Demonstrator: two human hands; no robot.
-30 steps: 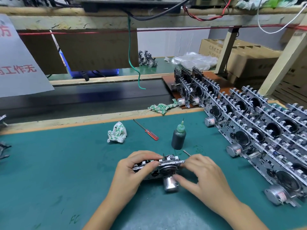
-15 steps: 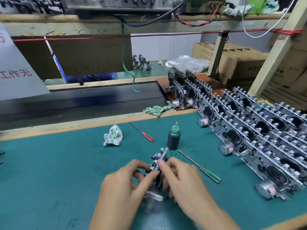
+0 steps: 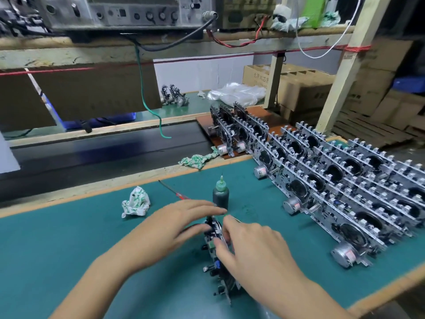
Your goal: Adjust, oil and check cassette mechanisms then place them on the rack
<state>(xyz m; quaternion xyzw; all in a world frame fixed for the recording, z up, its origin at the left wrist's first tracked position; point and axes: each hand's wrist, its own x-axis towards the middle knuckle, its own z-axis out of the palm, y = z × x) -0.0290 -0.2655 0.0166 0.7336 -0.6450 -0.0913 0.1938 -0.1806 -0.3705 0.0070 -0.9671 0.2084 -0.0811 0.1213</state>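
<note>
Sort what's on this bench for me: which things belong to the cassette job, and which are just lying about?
Job: cassette mechanism held on edge between left hand and right hand; oil bottle; red screwdriver; racked mechanisms.

Lying about: crumpled rag; second rag; plastic bags; cardboard boxes.

The cassette mechanism (image 3: 215, 252), a dark metal frame with small parts and a green board, stands on edge on the green tabletop (image 3: 69, 249), just in front of the oil bottle (image 3: 220, 195). The oil bottle is dark with a green needle cap, upright. To the right of the bottle, rows of finished mechanisms (image 3: 345, 180) lean one on another.
</note>
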